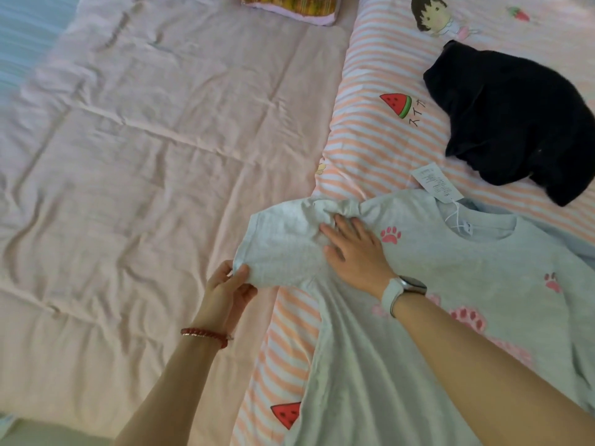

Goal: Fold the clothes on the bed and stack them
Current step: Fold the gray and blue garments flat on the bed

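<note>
A light grey T-shirt [450, 284] with pink paw prints lies spread face up on the striped quilt, with a paper tag [434, 183] at its collar. My left hand [225, 291], with a red bead bracelet on the wrist, pinches the hem of the shirt's left sleeve [280, 252]. My right hand [354, 249], a white watch on its wrist, lies flat with spread fingers on the shirt near the shoulder seam. A crumpled black garment [521, 120] lies beyond the shirt at the upper right.
A pink wrinkled sheet [145, 156] covers the left half of the bed. The striped quilt [370, 140] with watermelon and cartoon prints lies on the right. A folded patterned item [289, 8] sits at the top edge.
</note>
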Demonstrator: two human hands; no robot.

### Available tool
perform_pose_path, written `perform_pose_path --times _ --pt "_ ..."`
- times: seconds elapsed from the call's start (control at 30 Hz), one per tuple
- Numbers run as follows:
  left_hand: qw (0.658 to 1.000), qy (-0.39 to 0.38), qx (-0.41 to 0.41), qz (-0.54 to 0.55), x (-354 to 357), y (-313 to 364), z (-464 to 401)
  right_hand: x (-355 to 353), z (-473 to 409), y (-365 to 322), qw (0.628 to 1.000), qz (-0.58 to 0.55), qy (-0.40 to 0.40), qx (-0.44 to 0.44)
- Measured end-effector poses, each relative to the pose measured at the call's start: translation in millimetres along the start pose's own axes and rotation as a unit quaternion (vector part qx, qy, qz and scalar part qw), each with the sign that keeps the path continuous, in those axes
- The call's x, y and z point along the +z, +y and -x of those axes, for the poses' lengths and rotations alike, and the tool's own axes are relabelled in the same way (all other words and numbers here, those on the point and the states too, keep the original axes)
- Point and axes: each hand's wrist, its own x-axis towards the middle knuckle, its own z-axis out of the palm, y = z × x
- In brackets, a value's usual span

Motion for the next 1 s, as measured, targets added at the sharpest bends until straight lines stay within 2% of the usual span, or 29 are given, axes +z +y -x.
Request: perform_pose_path --times 0.13,0.2,0.23,0.27,0.3,0.33,0.37,0.4,0.43,0.47,0.5,0.57,0.6,0.63,0.67,0.73,0.8,0.87,1.0 --pt "0.992 -0.017 -0.100 0.076 15 10 -3 -10 19 -3 0.987 -0.099 0.122 -0.015" --pt "0.994 -0.027 -0.083 0.058 32 16 -8 -14 32 -8 0.957 -0.243 0.155 0.001" --pt "0.998 -0.039 -0.044 0.015 45 18 -8 -16 38 -10 0.929 -0.331 0.162 0.035" --pt "0.997 -0.060 0.012 -0.040 60 21 -3 -18 45 -10 0.883 -0.430 0.168 0.085" --pt "0.986 -0.101 0.080 -0.110 77 24 5 -20 51 -5 0.810 -0.540 0.176 0.143" --pt "0.956 -0.175 0.132 -0.195 95 25 16 -23 59 1 0.719 -0.642 0.174 0.201" --pt "0.903 -0.269 0.154 -0.297 112 22 27 -25 68 10 0.623 -0.727 0.160 0.240" --pt "0.833 -0.355 0.159 -0.395 127 17 35 -27 80 20 0.542 -0.791 0.143 0.246" --pt "0.773 -0.402 0.150 -0.468 136 9 39 -27 91 29 0.493 -0.830 0.132 0.226" --pt "0.750 -0.397 0.141 -0.510 143 3 40 -25 101 36 0.463 -0.852 0.131 0.208" --pt "0.757 -0.355 0.143 -0.529 146 -2 37 -21 109 43 0.445 -0.863 0.127 0.202" --pt "0.785 -0.220 0.192 -0.547 146 -10 21 -14 118 54 0.432 -0.858 0.135 0.240" --pt "0.784 -0.159 0.219 -0.558 144 -13 11 -12 118 57 0.436 -0.853 0.140 0.252" --pt "0.778 -0.116 0.232 -0.572 142 -16 0 -9 117 60 0.451 -0.840 0.153 0.260" --pt "0.770 -0.098 0.232 -0.586 140 -18 -11 -7 115 60 0.494 -0.808 0.168 0.275" --pt "0.744 -0.115 0.234 -0.616 141 -22 -35 -3 112 57 0.603 -0.698 0.202 0.329" --pt "0.718 -0.140 0.236 -0.640 152 -26 -55 4 111 52 0.675 -0.603 0.226 0.360" --pt "0.713 -0.138 0.224 -0.650 164 -31 -71 12 112 46 0.706 -0.550 0.253 0.366" --pt "0.719 -0.117 0.251 -0.638 188 -34 -86 14 122 39 0.718 -0.491 0.352 0.346"
